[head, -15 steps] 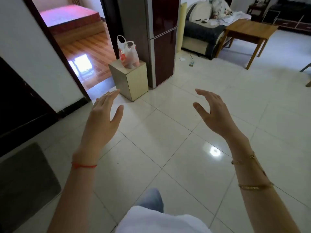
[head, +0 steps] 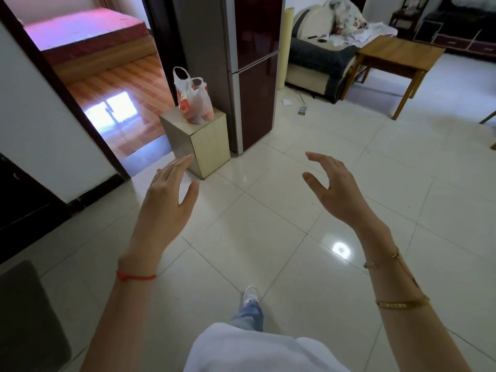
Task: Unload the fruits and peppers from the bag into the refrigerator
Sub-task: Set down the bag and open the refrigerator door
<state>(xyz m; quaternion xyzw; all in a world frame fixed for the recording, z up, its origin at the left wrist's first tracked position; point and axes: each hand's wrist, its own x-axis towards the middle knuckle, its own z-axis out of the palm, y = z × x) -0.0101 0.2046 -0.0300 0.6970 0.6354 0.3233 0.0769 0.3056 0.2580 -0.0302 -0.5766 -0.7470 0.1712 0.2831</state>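
A translucent white plastic bag (head: 195,99) with red and orange contents stands on a small beige cabinet (head: 206,142). Right beside it is a tall dark red refrigerator (head: 257,76) with both doors closed. My left hand (head: 167,202) is raised in front of me, fingers apart, holding nothing, its fingertips just short of the cabinet in the picture. Held out to the right over the floor, my right hand (head: 335,189) is also empty with the fingers spread. Both hands are well short of the bag.
White tiled floor (head: 268,224) stretches ahead. An open doorway (head: 107,98) at left leads to a room with a bed. A sofa (head: 319,60) and a wooden table (head: 397,55) stand at the back right. A dark mat (head: 24,318) lies at lower left.
The view has come closer to the cabinet and refrigerator. My foot has stepped forward into view. Both hands stay raised and empty.
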